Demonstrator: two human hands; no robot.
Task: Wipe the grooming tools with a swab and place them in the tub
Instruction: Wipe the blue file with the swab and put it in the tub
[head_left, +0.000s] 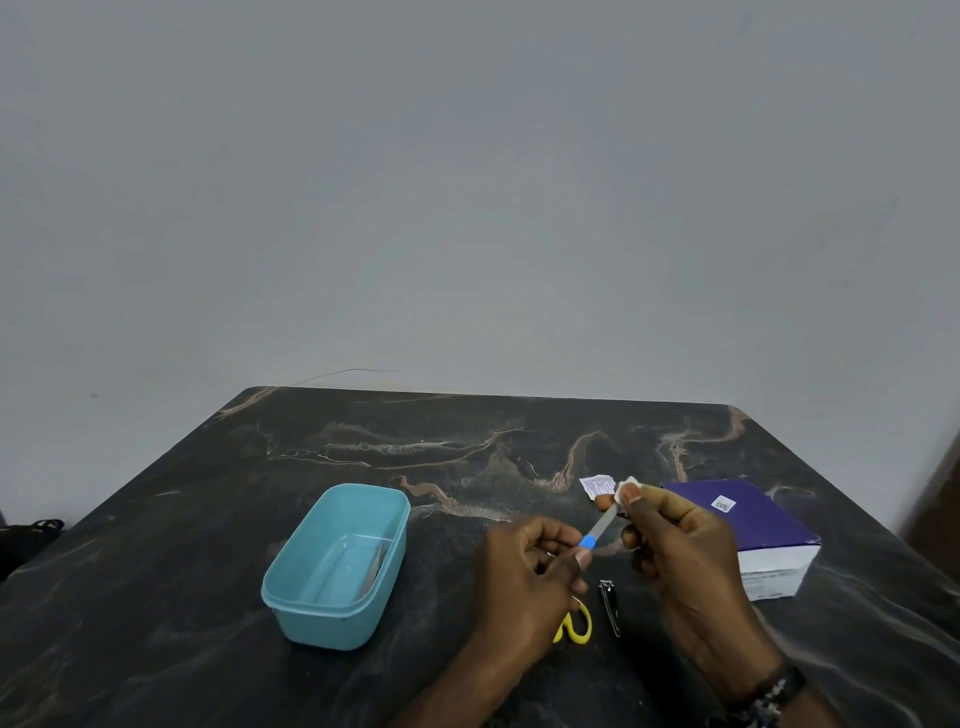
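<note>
We hold the nail file (601, 526) up over the table, just right of the middle, its long axis slanting from the blue handle at the near left up to the metal tip at the far right. Our left hand (524, 566) pinches the blue handle between thumb and fingers; our right hand (675, 540) pinches the white swab (625, 490) around the tip, so the swab sits at the far end of the blade and the wipe, we judge, runs along that slant.

The teal tub (337, 564) stands open to the left, nearer our left hand, with what looks like one metal tool already lying inside. Below our hands lie the yellow-handled scissors (574, 626), partly hidden by the left hand, and the nail clipper (609, 605), both on the dark marbled table (156, 597). A torn wrapper (597, 486) lies beyond the swab, a purple box (753, 535) to the right. A plain grey wall (467, 182) rises behind.
</note>
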